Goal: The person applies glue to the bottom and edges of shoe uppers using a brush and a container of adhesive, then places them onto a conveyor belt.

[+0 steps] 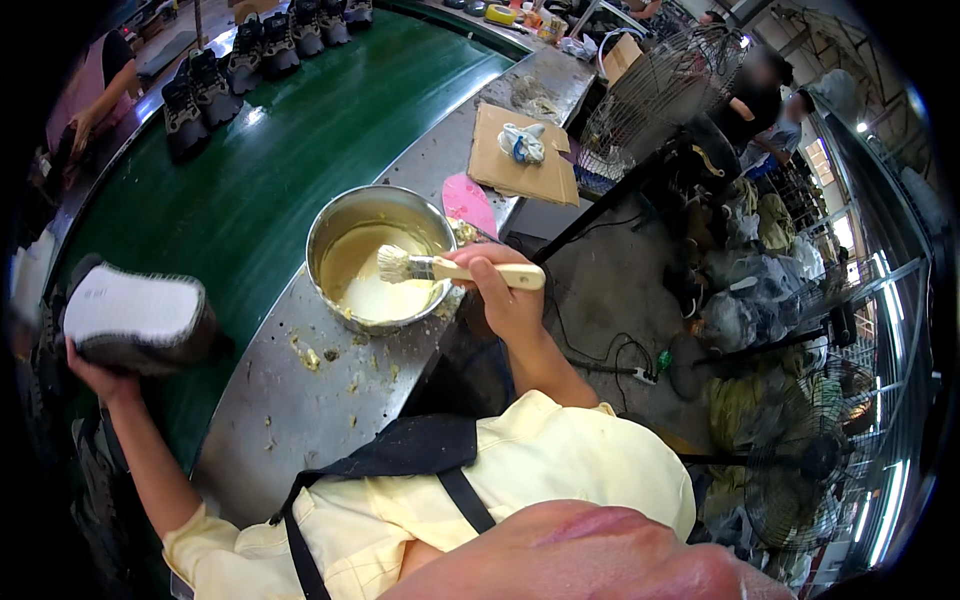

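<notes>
Right hand: the right hand point(497, 290) is closed around the handle of the brush point(445, 270).
Brush: bristles over the mouth of the pot point(320, 285); contact with the contents cannot be told.
Left hand: the left hand point(104, 378) grips the shoe point(150, 345) from below, fingers partly hidden.
Shoe: held over the belt point(340, 115), white underside up.
Markings: small dark print on the white underside, too small to read.
Pot: metal, holding cream paste point(385, 297); stands on the bench point(320, 400) between its belt-side and outer edges.
Bench surface: bare metal, spotted with paste.
Insole: pink insole point(468, 203), beside the pot toward the bench's far end.
Cardboard: cardboard point(495, 170) at the bench's outer edge, carrying a white rag point(525, 146).
Belt surface: green, glossy; shoe row point(243, 68) along its far edge.
Room: beyond the bench's outer edge, a wire-guarded fan point(645, 105) and, on the floor point(590, 300), a power strip point(645, 376).
</notes>
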Available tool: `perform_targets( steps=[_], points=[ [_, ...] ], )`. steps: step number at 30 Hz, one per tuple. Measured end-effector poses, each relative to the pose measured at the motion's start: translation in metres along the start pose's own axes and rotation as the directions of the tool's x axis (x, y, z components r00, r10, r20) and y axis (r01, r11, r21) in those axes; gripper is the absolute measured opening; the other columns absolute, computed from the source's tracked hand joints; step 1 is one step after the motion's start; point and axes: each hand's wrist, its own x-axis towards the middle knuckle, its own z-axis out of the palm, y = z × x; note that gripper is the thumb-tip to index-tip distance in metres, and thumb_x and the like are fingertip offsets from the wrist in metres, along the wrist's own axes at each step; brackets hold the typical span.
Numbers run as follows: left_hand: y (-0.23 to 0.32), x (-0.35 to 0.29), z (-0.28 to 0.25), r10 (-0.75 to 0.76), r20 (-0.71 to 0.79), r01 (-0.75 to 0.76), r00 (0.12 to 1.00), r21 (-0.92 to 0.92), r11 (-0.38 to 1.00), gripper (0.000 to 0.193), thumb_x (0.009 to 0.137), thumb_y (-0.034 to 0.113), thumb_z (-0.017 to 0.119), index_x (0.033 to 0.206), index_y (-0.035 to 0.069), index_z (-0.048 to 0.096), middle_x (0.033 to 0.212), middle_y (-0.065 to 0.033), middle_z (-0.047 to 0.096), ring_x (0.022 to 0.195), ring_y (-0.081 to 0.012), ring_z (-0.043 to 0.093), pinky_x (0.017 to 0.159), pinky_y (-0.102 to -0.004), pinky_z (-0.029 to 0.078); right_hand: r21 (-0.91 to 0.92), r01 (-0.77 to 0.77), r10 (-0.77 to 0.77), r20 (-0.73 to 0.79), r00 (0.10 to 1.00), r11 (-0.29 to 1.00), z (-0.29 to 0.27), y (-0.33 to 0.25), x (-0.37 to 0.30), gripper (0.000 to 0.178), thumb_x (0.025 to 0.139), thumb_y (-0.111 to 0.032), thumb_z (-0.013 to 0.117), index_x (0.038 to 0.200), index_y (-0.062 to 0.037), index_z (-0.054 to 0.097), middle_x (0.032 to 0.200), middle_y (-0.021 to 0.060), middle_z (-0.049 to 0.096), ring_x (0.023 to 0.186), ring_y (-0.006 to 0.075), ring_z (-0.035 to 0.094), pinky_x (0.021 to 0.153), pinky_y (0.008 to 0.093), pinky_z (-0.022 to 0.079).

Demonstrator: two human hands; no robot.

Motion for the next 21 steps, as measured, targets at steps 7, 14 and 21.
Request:
perform_targets(
  steps=[7,14,21],
  points=[
    [0.025,-0.081,-0.070,-0.068,-0.106,0.068,0.992,-0.005,0.998,0.066,0.081,0.051,0.041,0.130,0.008,0.040,0.133,-0.0100,0.042,0.121,-0.0301,0.041,0.101,-0.0446,0.031,-0.226,0.166,-0.156,0.061,0.986,0.960,0.012,0.009,0.014,0.015,0.083,-0.017,0.062,0.082,-0.0020,0.066,0.067,0.0051,0.064,0.059,0.0106,0.059,0.053,0.0242,0.047],
    [-0.029,-0.113,-0.122,-0.149,0.289,0.075,0.946,0.251,0.965,0.055,0.082,0.055,0.042,0.115,0.011,0.052,0.109,-0.0041,0.056,0.100,-0.0196,0.053,0.087,-0.0366,0.043,-0.330,-0.041,0.099,0.162,0.982,0.943,0.043,0.001,0.039,0.029,0.084,-0.031,0.059,0.078,-0.0040,0.067,0.067,0.0064,0.065,0.060,0.0146,0.062,0.057,0.0268,0.047],
    [-0.036,-0.137,-0.121,-0.279,0.604,0.002,0.746,0.417,0.909,0.087,0.077,0.069,0.043,0.132,0.002,0.036,0.129,-0.0112,0.046,0.118,-0.0253,0.044,0.099,-0.0379,0.034,-0.694,0.096,0.310,0.436,0.845,0.713,0.067,0.034,0.052,0.045,0.081,-0.049,0.053,0.073,-0.0077,0.068,0.069,0.0123,0.064,0.071,0.0305,0.062,0.066,0.0367,0.047]
  ],
)
